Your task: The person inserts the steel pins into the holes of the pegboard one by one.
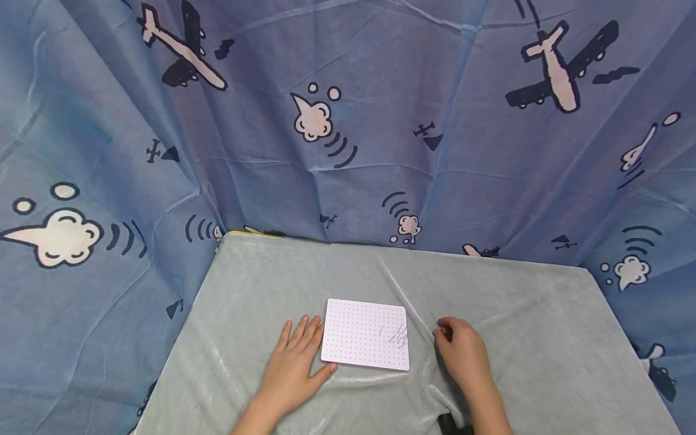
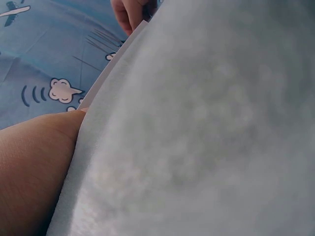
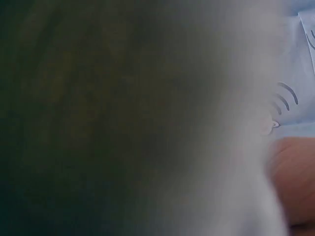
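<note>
A white board (image 1: 359, 347) with a grid of small holes lies on the cloth-covered table. Several thin metal needles (image 1: 401, 336) stand up from its right side; the left wrist view shows these needles (image 2: 101, 42) slanting above the board's edge. My left hand (image 1: 293, 368) lies spread at the board's left side, fingertips and thumb by its edge. To the right of the board, my right hand (image 1: 464, 350) pinches a thin needle (image 1: 434, 316) that points up and left. Blurred cloth hides most of the right wrist view, with only part of the right hand (image 3: 298, 182) showing.
Grey-green cloth (image 1: 544, 338) covers the table, with creases right of the board. Blue curtains (image 1: 370, 121) printed with planes hang behind and at both sides. A black object (image 1: 448, 425) is at the right wrist.
</note>
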The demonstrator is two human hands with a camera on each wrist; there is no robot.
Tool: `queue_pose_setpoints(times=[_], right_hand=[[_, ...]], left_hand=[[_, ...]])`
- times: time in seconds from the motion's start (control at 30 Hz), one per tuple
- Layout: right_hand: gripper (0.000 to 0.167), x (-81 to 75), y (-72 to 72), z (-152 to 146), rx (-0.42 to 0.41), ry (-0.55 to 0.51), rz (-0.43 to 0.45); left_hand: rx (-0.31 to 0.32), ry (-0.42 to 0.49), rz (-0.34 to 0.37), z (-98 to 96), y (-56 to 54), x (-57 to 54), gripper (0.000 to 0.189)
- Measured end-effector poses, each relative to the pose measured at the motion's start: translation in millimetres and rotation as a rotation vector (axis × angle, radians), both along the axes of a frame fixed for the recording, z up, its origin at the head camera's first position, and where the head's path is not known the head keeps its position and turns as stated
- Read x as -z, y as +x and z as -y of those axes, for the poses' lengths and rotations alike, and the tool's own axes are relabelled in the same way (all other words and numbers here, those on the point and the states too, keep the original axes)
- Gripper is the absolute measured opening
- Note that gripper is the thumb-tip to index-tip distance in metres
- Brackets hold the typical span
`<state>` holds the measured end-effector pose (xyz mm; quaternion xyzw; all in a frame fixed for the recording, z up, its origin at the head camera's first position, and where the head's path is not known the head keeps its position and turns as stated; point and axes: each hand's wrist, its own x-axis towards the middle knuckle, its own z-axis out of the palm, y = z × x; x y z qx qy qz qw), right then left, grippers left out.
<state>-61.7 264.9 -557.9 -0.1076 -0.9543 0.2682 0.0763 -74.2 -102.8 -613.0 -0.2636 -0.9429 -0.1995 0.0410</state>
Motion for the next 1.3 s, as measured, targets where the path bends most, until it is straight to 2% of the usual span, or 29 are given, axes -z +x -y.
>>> queue_pose_setpoints(times=[0.2,0.5,0.8,1.03,1.3], right_hand=[[0.020,0.6,-4.6,-1,-0.005,0.027,0.041],[0.012,-2.0,-8.0,-2,0.014,-0.003,0.097],[0.006,-4.2,-8.8,0,0.015,0.013,0.164],[0.008,-1.9,-2.3,-2,0.001,0.036,0.110],[0.022,-3.7,7.4,0,-0.031,-0.048,0.050]], left_hand=[[0.001,0.006,-0.006,0.3,0.3,-0.6,0.088],[-0.001,0.011,-0.008,0.7,1.2,-2.8,0.088],[0.000,0.004,0.000,0.5,0.3,-0.9,0.088],[0.002,0.011,0.015,-0.7,0.2,-0.3,0.088],[-0.002,0.009,0.013,0.1,0.4,-2.5,0.088]])
